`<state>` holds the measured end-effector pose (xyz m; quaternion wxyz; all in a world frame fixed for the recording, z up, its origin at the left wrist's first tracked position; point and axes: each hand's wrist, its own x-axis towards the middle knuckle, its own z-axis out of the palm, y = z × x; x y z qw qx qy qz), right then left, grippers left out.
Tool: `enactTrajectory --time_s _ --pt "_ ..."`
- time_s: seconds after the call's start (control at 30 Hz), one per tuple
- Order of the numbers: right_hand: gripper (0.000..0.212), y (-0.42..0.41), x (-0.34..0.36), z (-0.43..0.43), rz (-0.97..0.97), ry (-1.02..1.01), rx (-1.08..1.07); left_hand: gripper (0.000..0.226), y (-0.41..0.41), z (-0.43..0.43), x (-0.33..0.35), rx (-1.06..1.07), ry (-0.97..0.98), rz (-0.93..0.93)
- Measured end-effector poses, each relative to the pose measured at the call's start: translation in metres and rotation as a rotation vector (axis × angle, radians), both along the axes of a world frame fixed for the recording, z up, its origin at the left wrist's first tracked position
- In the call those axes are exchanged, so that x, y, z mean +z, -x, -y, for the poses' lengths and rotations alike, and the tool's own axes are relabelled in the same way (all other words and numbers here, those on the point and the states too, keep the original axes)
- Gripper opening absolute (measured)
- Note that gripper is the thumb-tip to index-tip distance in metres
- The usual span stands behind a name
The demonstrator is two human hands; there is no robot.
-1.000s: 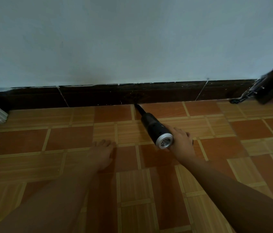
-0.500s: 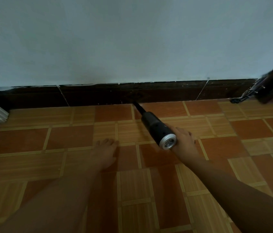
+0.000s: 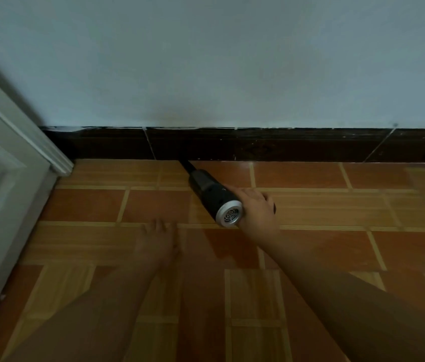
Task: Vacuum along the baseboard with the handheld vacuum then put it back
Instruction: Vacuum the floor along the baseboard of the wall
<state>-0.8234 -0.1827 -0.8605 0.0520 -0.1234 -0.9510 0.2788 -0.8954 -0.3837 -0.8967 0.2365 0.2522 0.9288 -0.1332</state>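
Head view: right grip [image 3: 258,211] holds the handheld vacuum [image 3: 210,190], nozzle at the baseboard [image 3: 284,146]; left grip [image 3: 158,241] rests flat, open-fingered, on the floor [image 3: 336,253].

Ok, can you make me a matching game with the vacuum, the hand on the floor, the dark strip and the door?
Things:
1 handheld vacuum
2 left hand
3 baseboard
4 door

Clues:
A dark brown strip
B resting on the floor
C pale, at the far left
D held by the right hand

Pairs: 1-D, 2-B, 3-A, 4-C
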Motion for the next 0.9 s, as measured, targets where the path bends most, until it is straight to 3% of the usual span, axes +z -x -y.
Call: enactTrajectory --time_s 0.13,0.57,0.9 --pt "0.059 0.016 -0.005 0.017 0.012 -0.008 0.041 0.066 -0.001 0.011 0.001 -0.05 0.032 0.053" --pt "0.054 0.012 -0.007 -0.001 0.038 -0.055 0.014 0.067 0.01 0.01 0.0 -0.306 0.166 -0.021" --pt "0.059 -0.013 0.001 -0.032 0.098 -0.117 -0.047 0.065 0.0 0.012 -0.012 -0.14 0.03 -0.027"
